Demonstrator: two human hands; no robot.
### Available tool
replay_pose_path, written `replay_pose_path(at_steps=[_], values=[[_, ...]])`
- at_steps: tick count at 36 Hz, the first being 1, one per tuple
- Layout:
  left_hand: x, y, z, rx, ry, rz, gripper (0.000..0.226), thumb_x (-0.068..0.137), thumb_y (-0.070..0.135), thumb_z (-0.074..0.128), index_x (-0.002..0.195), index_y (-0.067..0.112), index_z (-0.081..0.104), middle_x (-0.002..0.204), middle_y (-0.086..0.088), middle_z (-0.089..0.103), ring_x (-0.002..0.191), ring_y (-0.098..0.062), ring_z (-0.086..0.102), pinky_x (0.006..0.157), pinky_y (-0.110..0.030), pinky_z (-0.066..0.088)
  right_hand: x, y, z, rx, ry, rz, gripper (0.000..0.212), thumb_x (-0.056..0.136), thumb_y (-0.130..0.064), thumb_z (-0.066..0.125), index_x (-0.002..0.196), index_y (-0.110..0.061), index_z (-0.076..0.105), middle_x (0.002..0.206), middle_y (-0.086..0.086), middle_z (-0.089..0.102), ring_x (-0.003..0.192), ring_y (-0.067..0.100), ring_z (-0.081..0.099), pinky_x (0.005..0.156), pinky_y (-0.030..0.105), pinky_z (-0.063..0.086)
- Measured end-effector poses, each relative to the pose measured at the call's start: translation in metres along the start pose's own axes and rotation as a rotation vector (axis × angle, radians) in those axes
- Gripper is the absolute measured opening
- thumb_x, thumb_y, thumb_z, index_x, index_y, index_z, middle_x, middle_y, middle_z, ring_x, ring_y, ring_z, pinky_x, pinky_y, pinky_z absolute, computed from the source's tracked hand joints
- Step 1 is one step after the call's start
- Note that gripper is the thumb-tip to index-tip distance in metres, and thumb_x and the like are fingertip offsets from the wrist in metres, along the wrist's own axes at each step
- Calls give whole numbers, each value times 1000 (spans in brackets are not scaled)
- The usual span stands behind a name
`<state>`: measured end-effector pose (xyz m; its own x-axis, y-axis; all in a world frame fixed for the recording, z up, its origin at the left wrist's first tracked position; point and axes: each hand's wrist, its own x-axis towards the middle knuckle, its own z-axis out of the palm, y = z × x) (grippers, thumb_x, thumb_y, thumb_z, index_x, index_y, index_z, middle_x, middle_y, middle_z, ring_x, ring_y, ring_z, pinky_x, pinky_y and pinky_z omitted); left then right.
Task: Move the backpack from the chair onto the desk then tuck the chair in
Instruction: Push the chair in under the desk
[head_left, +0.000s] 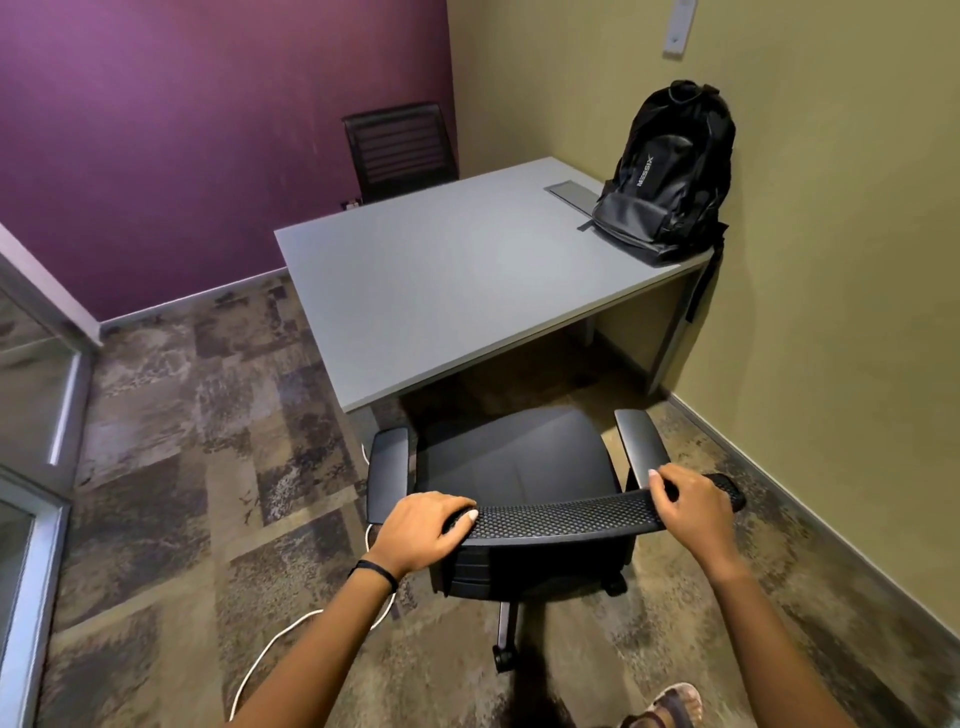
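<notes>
Small office corner: purple wall (156, 130) to the left, olive wall (831, 260) to the right, mottled brown-and-grey carpet (182, 441) underfoot.

Counter (441, 280): grey rectangular top, set against the olive wall, with a grey hatch panel (571, 195) set into its surface near the far right.

Backpack (670, 171): black, pale lettering on the front. It stands upright on the far right corner of the counter, leaning against the olive wall, its base overlapping the near end of the hatch panel. One strap (701, 291) hangs down past the counter's edge.

Chair (519, 467): black office chair on castors, seat bare, two armrests. It stands just in front of the counter's near edge, seat front about level with that edge, not yet tucked under.

Left hand (421, 530): closed over the left end of the chair's perforated backrest top, thumb lying along the top; a dark band sits at the wrist.

Right hand (691, 512): clamped on the right end of the same backrest top, fingers curled over the front edge.

Second chair (400, 150): black, slatted back, at the far side of the counter against the purple wall.

White cable (280, 639): runs across the carpet beneath the left forearm.

Sandalled foot (670, 706): at the bottom edge of view.
</notes>
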<state>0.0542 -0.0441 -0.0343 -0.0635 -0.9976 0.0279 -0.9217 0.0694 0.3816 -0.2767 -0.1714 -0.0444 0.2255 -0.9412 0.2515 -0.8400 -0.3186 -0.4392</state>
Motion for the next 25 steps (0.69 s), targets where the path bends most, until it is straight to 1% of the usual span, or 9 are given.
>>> replay_pose_path(at_steps=[4,9,11,12,16,19,21,24,25], values=[[6,1,2,-4,23,-2,45,92,48,35,114,24,66,109,4,73,96,-14,68,82,-26,52,10,2,-2,-29,-32,-18,30,91,-24,54,63,-27,43,59,-7,48,53,13,46,42,18,21],[11,7,6,-13,45,-12,46,92,49,33,114,25,66,109,5,73,97,-13,67,83,-26,53,22,6,-4,-36,-89,-19,29,92,-27,52,64,-29,44,59,-9,46,55,9,46,45,17,20],[11,9,9,-10,54,-12,46,92,50,33,114,25,65,110,5,73,98,-12,67,83,-26,52,25,7,-5,-26,-107,-11,31,92,-29,51,63,-29,42,58,-11,44,55,5,44,46,17,21],[11,10,10,-5,61,-11,47,92,50,33,114,25,65,109,6,73,98,-12,67,83,-25,52,26,7,-4,-24,-117,-6,31,93,-30,50,62,-29,42,57,-11,44,55,5,44,46,17,22],[3,13,16,12,105,-7,50,91,52,30,111,25,67,104,6,74,94,-12,68,78,-25,53,25,7,-4,-34,-165,-14,32,93,-34,48,63,-25,46,64,-6,53,61,14,51,48,23,26],[-4,16,22,40,104,-4,48,91,49,31,112,24,66,105,5,74,94,-13,68,80,-26,54,18,6,-5,-34,-200,-23,30,94,-33,46,66,-22,48,70,-2,57,67,16,52,55,30,33],[-8,20,24,70,112,-7,45,93,45,33,112,23,66,105,4,74,93,-15,68,80,-27,54,13,5,-6,-21,-217,-17,30,95,-32,44,69,-19,51,74,0,60,71,18,53,60,31,36],[-12,30,27,93,131,-55,56,93,45,20,107,21,68,102,0,75,91,-20,68,80,-31,55,8,3,-7,3,-230,-3,31,96,-30,43,70,-16,52,76,2,60,73,19,53,62,31,36],[-11,34,28,104,120,-74,59,93,45,15,105,21,67,102,-1,74,93,-22,67,82,-34,54,7,2,-7,9,-234,2,31,96,-29,43,69,-15,52,75,3,60,73,20,53,63,32,35]])
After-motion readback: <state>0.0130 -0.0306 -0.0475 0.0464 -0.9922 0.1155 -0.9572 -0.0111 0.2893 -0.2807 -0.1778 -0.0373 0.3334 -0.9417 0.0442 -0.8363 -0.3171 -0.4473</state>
